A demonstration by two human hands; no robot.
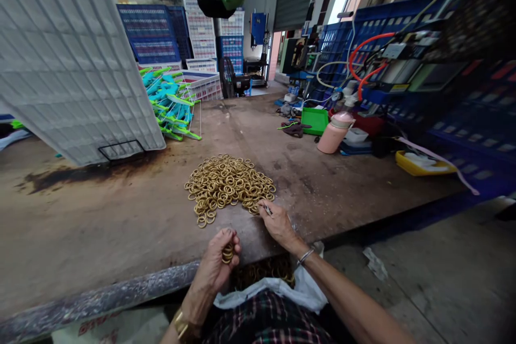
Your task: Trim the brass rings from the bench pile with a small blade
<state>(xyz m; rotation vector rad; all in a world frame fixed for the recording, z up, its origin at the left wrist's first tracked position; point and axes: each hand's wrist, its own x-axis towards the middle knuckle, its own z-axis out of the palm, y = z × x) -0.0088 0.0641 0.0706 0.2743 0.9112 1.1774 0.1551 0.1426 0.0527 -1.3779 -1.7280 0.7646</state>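
L hand [215,260] curls round a few rings [228,253], R hand [280,227] pinches a small metal bit [266,209] by the ring pile [229,180] on the table [342,188]; a loose L grip could spill rings off the edge, prob.

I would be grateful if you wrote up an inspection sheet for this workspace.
Surface: worn workbench with a dark stain.
Job's things: pile of gold-coloured rings, loosely heaped.
Clutter: pink bottle, green tray and yellow tray on the right.
Hands: left hand holds several rings; right hand, at the pile's edge, pinches a small metallic item, unidentifiable.
Cables: orange-red hoses loop beside the machine.
Surroundings: stacked crates behind.
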